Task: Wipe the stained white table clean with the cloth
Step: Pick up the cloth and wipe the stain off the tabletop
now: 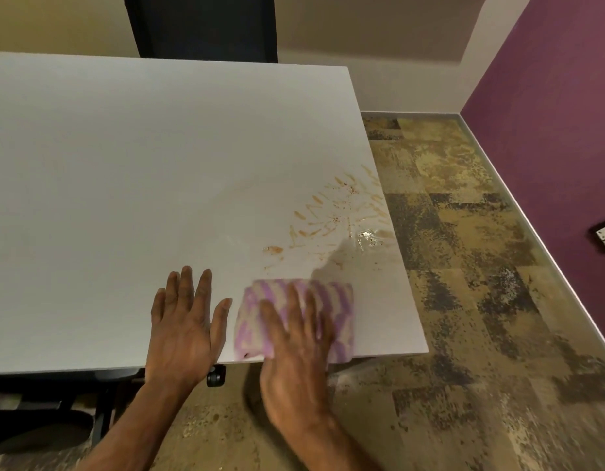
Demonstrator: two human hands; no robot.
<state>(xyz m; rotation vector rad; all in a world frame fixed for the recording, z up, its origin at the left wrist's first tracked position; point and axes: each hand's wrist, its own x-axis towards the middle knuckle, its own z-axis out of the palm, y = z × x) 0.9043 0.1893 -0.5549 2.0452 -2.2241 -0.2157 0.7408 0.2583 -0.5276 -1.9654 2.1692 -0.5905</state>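
Observation:
A white table fills the left and middle of the head view. Brown streaks and specks of stain spread over its near right corner, with a small wet shiny patch by the right edge. A folded purple-and-white striped cloth lies at the table's front edge, just below the stain. My right hand presses flat on the cloth, fingers spread over it and blurred. My left hand rests flat and open on the bare tabletop, just left of the cloth.
A dark chair back stands behind the table's far edge. A caster wheel shows under the front edge. Mottled brown carpet lies to the right, bounded by a purple wall with a socket.

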